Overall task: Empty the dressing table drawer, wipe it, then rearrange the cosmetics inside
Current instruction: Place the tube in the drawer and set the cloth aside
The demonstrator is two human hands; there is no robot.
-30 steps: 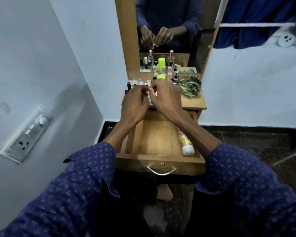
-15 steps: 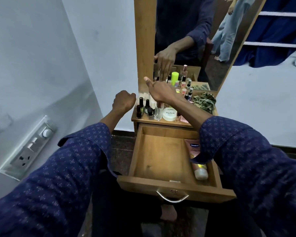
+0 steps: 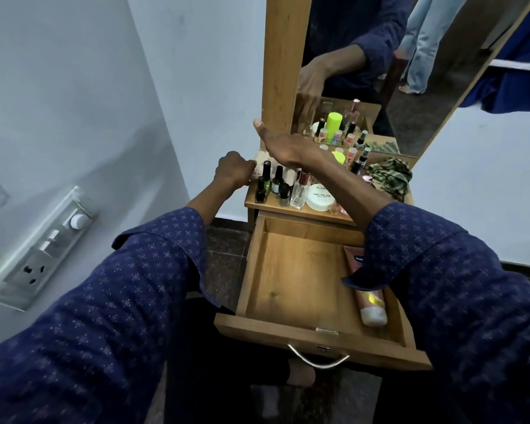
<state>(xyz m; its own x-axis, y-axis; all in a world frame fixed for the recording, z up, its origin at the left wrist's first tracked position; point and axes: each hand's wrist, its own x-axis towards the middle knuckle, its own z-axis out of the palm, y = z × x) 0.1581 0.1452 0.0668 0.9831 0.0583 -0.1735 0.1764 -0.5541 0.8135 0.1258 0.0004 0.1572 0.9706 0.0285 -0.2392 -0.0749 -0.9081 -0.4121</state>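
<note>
Head: right hand (image 3: 288,146) above bottles (image 3: 276,185), drawer (image 3: 303,332) below.

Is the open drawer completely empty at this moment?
No, a pink tube with a white cap lies along the right side of the drawer, partly hidden under the right sleeve.

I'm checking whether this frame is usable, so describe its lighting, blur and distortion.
Head view: dim, bluish room light, with a warm bright patch on the drawer floor and a glare spot on the tube; wide-angle bending bows the wall and swells the sleeves at the edges; the right hand is slightly motion-blurred, the left hand and the bottles fairly sharp.
</note>
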